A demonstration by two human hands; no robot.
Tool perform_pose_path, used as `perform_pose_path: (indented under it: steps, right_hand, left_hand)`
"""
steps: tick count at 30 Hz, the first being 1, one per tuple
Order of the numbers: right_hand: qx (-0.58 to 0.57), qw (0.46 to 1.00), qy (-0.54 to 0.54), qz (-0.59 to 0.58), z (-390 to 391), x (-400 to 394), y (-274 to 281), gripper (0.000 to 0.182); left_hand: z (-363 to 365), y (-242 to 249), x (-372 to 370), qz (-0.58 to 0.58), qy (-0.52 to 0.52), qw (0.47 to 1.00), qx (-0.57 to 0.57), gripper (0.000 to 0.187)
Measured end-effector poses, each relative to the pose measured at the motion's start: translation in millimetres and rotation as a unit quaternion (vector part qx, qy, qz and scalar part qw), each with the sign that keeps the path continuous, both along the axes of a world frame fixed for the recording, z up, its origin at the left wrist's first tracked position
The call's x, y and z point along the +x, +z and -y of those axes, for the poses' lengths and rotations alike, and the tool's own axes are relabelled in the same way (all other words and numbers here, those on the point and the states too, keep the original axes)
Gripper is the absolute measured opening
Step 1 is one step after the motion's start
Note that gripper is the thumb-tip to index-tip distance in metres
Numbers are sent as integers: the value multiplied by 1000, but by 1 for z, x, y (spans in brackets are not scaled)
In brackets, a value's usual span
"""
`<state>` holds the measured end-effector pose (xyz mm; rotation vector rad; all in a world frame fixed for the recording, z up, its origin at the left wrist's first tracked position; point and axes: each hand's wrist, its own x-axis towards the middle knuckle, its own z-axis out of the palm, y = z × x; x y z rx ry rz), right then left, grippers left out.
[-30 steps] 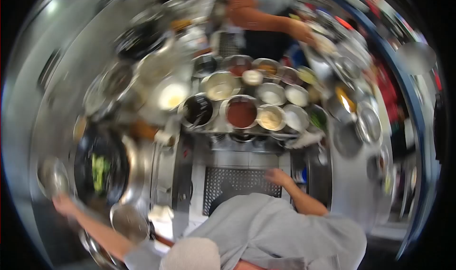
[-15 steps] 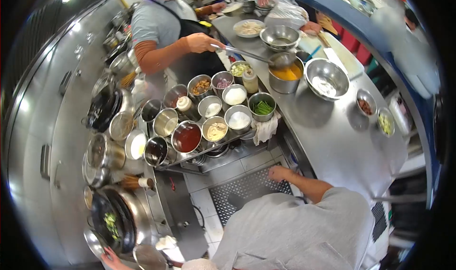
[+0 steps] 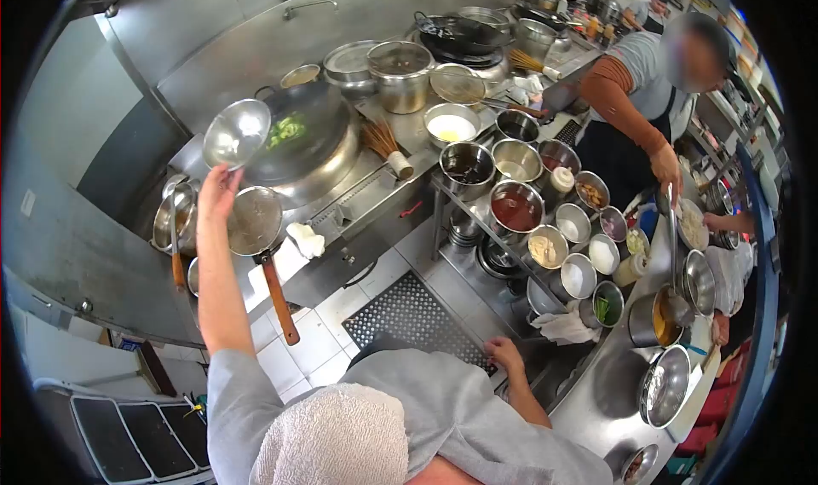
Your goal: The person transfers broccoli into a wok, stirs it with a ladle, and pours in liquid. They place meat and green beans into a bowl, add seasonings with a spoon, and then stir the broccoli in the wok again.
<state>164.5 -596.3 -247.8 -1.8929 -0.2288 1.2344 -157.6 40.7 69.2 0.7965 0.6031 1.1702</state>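
My left hand (image 3: 219, 195) is closed on the rim of a shiny metal bowl (image 3: 236, 133), raised and tilted beside a wok (image 3: 302, 161). Pieces of green vegetable (image 3: 287, 129) lie in the wok, partly hidden by the bowl. Below that hand, a round strainer (image 3: 255, 219) with a wooden handle rests by the stove edge. My right hand (image 3: 506, 354) hangs low over the floor beside the counter, its fingers curled with nothing seen in them.
Metal containers of sauces and seasonings stand on a rack (image 3: 498, 229) to the right. A bamboo brush (image 3: 388, 148) and a white cloth (image 3: 305, 239) lie along the stove front. A co-worker (image 3: 635, 101) ladles from an orange-filled pot (image 3: 654, 316). A perforated mat (image 3: 415, 319) covers the floor.
The view has swung left toward the wok. My left hand has lifted the metal bowl from beside the wok. The co-worker's ladle stays at the orange pot.
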Motion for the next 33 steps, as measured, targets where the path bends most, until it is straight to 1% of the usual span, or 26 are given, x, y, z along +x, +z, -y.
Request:
perform_pose_path:
  steps: [2,4,5,6,7,8,10,11,13,15,16,17,19,21,23,25,27,29,31,33]
  right_hand:
    - [10,999,40,9,-26,5,9,27]
    - [21,997,69,7,-52,7,28,28]
    - [36,996,86,13,-63,8,33,28]
    - [51,993,107,20,-79,10,36,29]
    - [67,989,132,29,-100,12,43,30]
    - [66,988,133,31,-123,11,61,29]
    - [58,988,144,27,-163,-7,101,29]
    - [87,983,158,22,-183,-11,102,27]
    - [145,970,192,12,-224,-18,100,22]
    - [191,958,215,-3,-267,-29,123,19]
    - [216,950,225,-12,-290,-32,133,18]
    - [222,944,239,-48,-317,-33,129,17]
    - [258,925,277,-43,-371,-44,149,19]
    - [283,917,268,-77,-422,-75,200,24]
    - [340,893,278,-102,-478,-111,227,28]
    - [395,867,250,-175,-519,-161,268,31]
    - [393,854,275,-203,-565,-213,282,33]
    - [383,812,336,-286,-604,-267,283,36]
    - [293,812,388,-323,-644,-325,272,49]
    - [179,854,394,-290,-664,-377,276,60]
  left_hand:
    - [21,-6,-1,19,17,1000,0,26]
    - [36,-15,-12,18,38,999,-28,27]
    - [39,-24,-24,14,32,998,-43,28]
    - [52,-29,-34,15,26,999,-41,26]
    - [75,-24,-36,3,45,998,-47,24]
    - [94,-25,-41,-10,68,996,-52,21]
    - [100,-65,-81,-13,65,995,-80,21]
    - [123,-64,-79,-4,94,991,-93,22]
    - [141,-90,-94,6,134,983,-123,24]
    - [158,-115,-96,-12,178,978,-109,25]
    - [166,-120,-92,-13,169,978,-118,24]
    - [175,-122,-88,-14,162,979,-127,23]
    - [190,-119,-80,-9,147,980,-134,22]
    - [202,-137,-87,-12,144,977,-158,20]
    - [219,-126,-86,27,134,974,-179,26]
    - [238,-103,-85,22,142,973,-179,27]
    - [258,-103,-93,24,188,963,-193,31]
    - [277,-98,-101,23,220,956,-192,29]
    - [294,-107,-113,35,248,948,-194,29]
    - [310,-110,-124,52,309,930,-192,30]
